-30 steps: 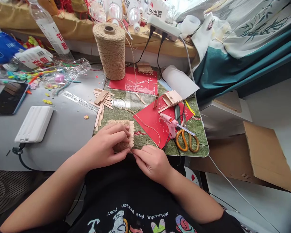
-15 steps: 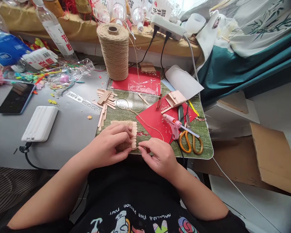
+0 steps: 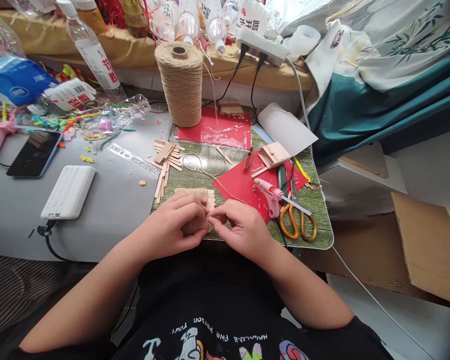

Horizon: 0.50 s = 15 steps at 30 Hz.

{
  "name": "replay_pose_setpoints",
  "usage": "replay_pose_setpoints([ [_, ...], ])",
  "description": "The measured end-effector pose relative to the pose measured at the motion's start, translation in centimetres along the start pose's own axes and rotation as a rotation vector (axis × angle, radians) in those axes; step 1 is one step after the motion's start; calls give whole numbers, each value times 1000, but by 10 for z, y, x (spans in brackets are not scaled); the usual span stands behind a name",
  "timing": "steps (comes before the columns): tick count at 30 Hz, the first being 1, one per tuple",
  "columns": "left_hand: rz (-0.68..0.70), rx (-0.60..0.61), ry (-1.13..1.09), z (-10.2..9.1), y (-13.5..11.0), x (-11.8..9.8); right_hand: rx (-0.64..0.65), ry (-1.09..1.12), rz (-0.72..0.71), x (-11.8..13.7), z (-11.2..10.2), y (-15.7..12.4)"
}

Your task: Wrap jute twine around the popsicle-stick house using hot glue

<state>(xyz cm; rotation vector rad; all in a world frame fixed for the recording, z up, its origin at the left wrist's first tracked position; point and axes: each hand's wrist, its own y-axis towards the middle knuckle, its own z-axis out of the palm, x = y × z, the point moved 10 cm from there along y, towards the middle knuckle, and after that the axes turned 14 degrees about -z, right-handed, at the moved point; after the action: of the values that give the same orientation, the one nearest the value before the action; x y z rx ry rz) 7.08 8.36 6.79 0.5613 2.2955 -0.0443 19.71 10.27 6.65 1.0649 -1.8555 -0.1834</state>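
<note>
A small panel of popsicle sticks point(image 3: 210, 196), wrapped in rows of jute twine, lies at the table's front edge. My left hand point(image 3: 178, 220) rests over it, fingers curled and gripping it, and covers much of the wrapping. Close against its right edge, my right hand point(image 3: 242, 227) pinches the jute twine point(image 3: 230, 192) between thumb and forefinger. From there the strand runs back across red paper and loops on the table. The big twine spool point(image 3: 180, 85) stands upright at the back.
Right of my hands lie a pink glue gun point(image 3: 270, 192), scissors point(image 3: 298, 220) and a small wooden box point(image 3: 273, 154) on red paper. Loose popsicle sticks point(image 3: 167, 160) are spread to the left. Farther left are a white power bank point(image 3: 68, 192) and a phone point(image 3: 34, 152).
My right hand has moved up and left, closer to my left hand, bringing the pinched twine onto the panel's right side. The whole view has shifted slightly.
</note>
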Motion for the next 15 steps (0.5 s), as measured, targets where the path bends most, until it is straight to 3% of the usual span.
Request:
replay_pose_setpoints([
  [10, -43, -49, 21, -3, -2, 6, 53, 12, 107, -12, 5, 4],
  [15, 32, -33, 41, -1, -3, -2, 53, 35, 168, -19, 5, 4],
])
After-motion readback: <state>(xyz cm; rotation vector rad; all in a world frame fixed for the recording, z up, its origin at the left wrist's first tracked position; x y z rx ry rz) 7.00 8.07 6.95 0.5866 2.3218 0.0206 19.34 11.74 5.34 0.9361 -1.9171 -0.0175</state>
